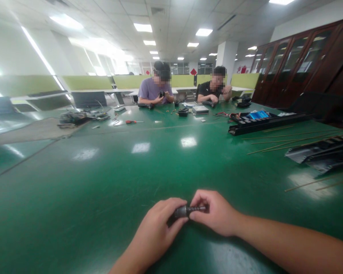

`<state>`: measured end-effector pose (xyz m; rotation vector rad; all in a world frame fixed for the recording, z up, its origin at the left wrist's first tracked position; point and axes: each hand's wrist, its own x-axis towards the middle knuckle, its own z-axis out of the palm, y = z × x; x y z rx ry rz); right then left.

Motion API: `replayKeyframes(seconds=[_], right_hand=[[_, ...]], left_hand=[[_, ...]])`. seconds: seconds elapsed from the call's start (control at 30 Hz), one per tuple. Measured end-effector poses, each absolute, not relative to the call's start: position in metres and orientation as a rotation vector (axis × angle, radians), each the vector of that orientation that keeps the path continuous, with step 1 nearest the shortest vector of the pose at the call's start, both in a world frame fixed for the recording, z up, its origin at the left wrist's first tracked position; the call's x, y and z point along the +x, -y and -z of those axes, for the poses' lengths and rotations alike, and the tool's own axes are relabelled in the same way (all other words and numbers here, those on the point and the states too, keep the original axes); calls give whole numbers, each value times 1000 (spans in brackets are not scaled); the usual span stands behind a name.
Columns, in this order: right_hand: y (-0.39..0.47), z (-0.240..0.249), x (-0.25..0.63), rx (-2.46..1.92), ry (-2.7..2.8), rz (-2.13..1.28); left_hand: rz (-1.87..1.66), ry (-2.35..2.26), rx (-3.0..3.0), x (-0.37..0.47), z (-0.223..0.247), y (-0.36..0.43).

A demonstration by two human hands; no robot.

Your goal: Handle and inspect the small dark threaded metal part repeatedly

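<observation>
- Both hands meet low over the green table (103, 182), gripping one small dark part (185, 210) between them.
- Left hand (156, 228): fingers curled tight round the thicker, rounded end of the part, thumb on top. Closed on it, no gap.
- Right hand (214, 211): fingertips pinched on the thin shaft end, which pokes right out of the thick end. Also closed on it.
- The part lies roughly level, just above the table or touching it; can't tell which.
- The table right around the grip shows only bare green surface and ceiling light glare.
- Well beyond the grip, to its right: thin brass-coloured rods (291, 142) lying flat, then dark plastic sheets (322, 154) further right.
- Further off past the rods: long black tray (263, 123) with blue items in it.
- Far side of the table, straight out from the grip: person in a purple shirt (153, 91) holding something small and dark with both hands; next to them a person in a black shirt (210, 91), arms on the table.
- Between those two and the grip: red-handled screwdriver (133, 121), small grey box (200, 110), scattered bits too small to tell.
- Far left of the grip: tangle of cables and parts (77, 117).
</observation>
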<state>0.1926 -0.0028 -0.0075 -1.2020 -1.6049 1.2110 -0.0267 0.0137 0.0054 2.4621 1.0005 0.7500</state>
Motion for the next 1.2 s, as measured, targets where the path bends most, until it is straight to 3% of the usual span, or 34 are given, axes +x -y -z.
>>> replayKeyframes(seconds=[1.2], right_hand=[[3,5,195,-1258,1671,-1141]], left_hand=[[-783,-1010,2504,-28,-7,-12]])
